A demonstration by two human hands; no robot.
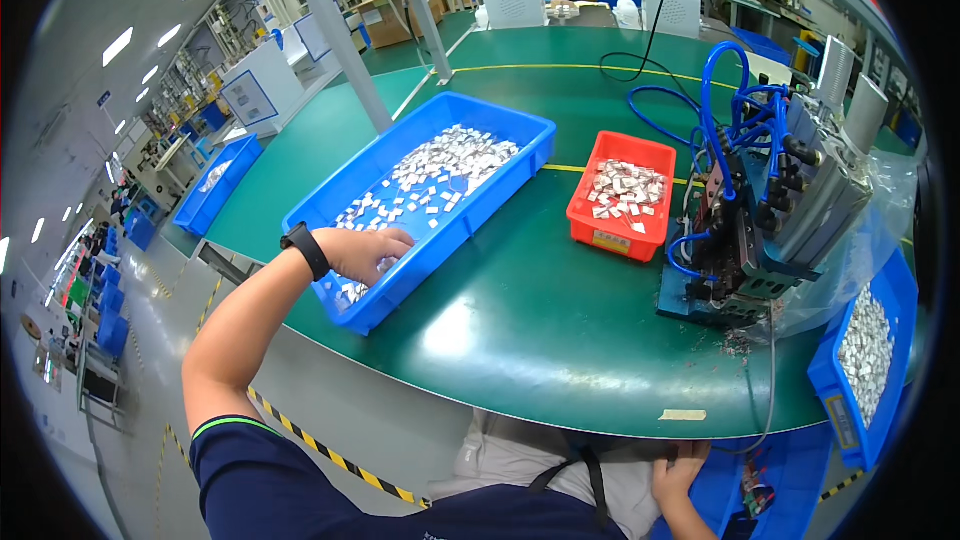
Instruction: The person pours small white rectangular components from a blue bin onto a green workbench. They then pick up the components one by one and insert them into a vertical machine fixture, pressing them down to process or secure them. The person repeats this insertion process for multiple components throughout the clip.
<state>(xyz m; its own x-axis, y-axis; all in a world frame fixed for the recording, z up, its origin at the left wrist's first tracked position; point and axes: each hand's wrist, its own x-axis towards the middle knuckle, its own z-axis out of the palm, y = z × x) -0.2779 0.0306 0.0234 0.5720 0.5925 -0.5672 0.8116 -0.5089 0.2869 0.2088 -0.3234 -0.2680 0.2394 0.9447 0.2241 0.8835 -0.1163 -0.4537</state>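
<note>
My left hand [362,254], with a black band at the wrist, reaches over the near wall of a large blue tray [440,231]. Its fingers curl down inside; something pale shows at the fingertips, too small to make out. Many small white flat pieces [455,162] lie loose in this tray, heaped toward the far end and scattered nearer my hand. Low by my lap, my right hand [679,477] is at the table's front edge, fingers stretched toward it and their tips partly hidden. I see nothing held in it.
A red bin [618,242] of similar pieces stands right of the tray. Beside it is a metal fixture [745,230] with blue air hoses. Another blue bin [850,432] of white pieces sits at the far right. A grey post [335,35] rises behind the tray.
</note>
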